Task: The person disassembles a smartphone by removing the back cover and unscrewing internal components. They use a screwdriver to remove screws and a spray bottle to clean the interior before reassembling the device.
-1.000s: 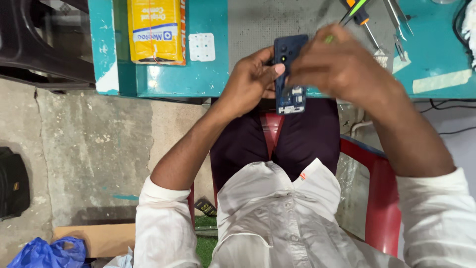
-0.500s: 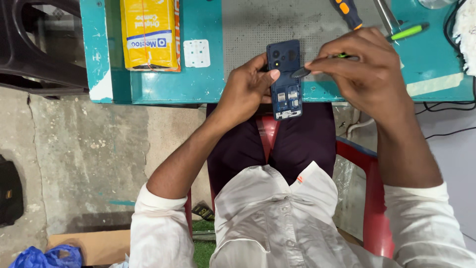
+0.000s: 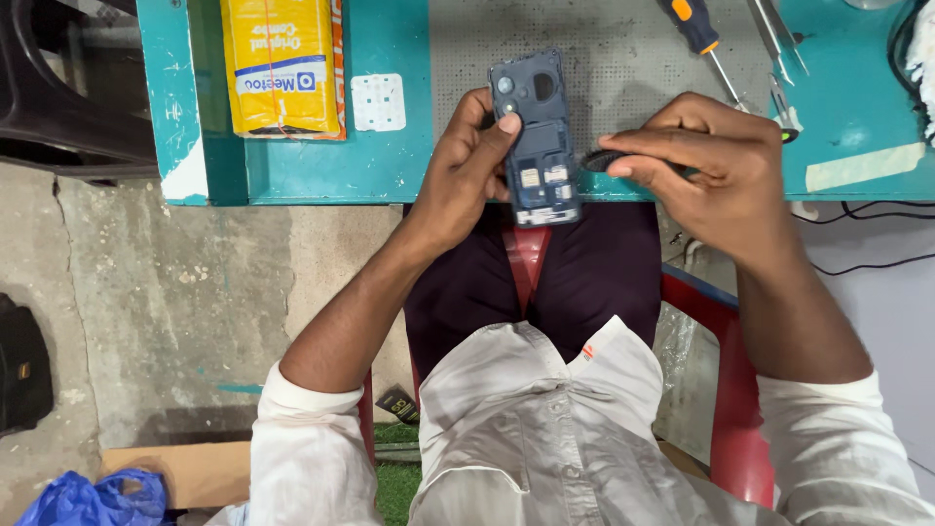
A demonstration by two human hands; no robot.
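A dark blue phone [image 3: 537,136] with its back cover off is held in the left hand [image 3: 467,175]. The fingers are wrapped round its left edge and the thumb is pressed on its open back, so the hand is clamped on the phone. The phone is held upright over the near edge of the teal table [image 3: 390,166], with small metal parts seen inside it.

Just to the right of the phone, a small dark tool [image 3: 602,159] is pinched between the thumb and fingers of the right hand [image 3: 716,170]. That hand is closed on the tool. The tip is near the phone's right side, but whether it touches cannot be told, because the tool is partly hidden by the fingers.

Well to the left of the held phone, a yellow packet [image 3: 282,66] is laid on the table. It is a tall box shape with a white and blue label across its middle. Between the packet and the phone, a small white square card [image 3: 378,101] with little dots is seen.

Behind the right hand, a screwdriver with a black and orange handle [image 3: 703,37] is laid on the grey mat [image 3: 623,58], and metal tweezers [image 3: 777,44] are beside it. A strip of pale tape [image 3: 865,168] is stuck to the table, further right.

Below the hands, a red chair [image 3: 726,390] is seen under the person. A blue bag [image 3: 93,497] is left on the floor.
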